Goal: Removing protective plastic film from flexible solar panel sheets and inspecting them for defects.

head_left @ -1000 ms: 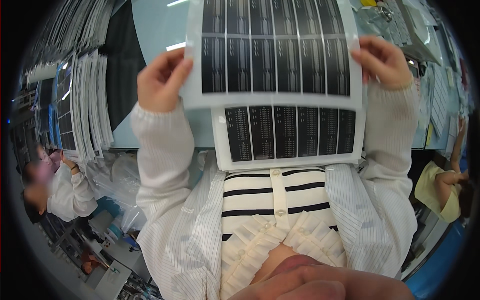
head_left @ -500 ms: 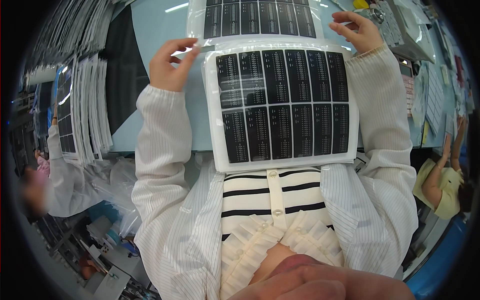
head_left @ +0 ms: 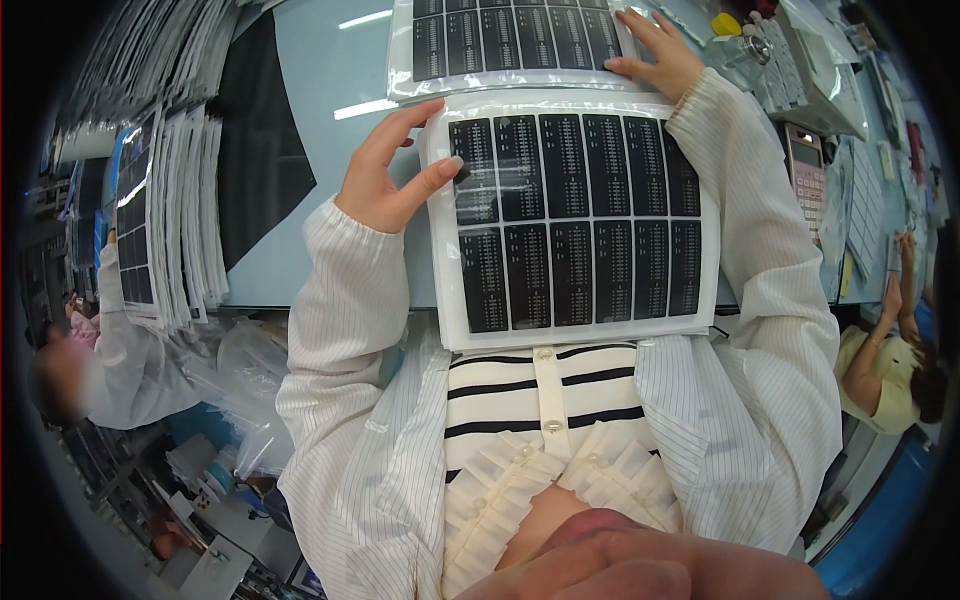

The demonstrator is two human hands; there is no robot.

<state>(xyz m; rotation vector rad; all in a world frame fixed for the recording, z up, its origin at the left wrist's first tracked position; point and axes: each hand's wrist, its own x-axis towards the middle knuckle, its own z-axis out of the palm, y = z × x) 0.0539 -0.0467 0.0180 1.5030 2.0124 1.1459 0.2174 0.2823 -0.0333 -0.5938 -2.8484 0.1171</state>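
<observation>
In front of my chest lies a near stack of printed sheets, clear film with rows of black rectangular panels bearing fine pale markings, on white-edged sheets. My left hand is at its far left corner, thumb on the top sheet's left edge and fingers apart along the corner. Just beyond lies a second stack of similar sheets, cut off by the upper picture edge. My right hand rests with spread fingers on this far stack's right edge. Neither hand visibly grips a sheet.
On the left stand tall piles of sheets beside a black sheet on the pale blue tabletop. A pink calculator and a glass bottle with a yellow cap are at right. Other people sit at both sides.
My left hand has come right and nearer, its thumb now on the near stack's edge. My right hand has moved left from the air onto the far stack's right edge.
</observation>
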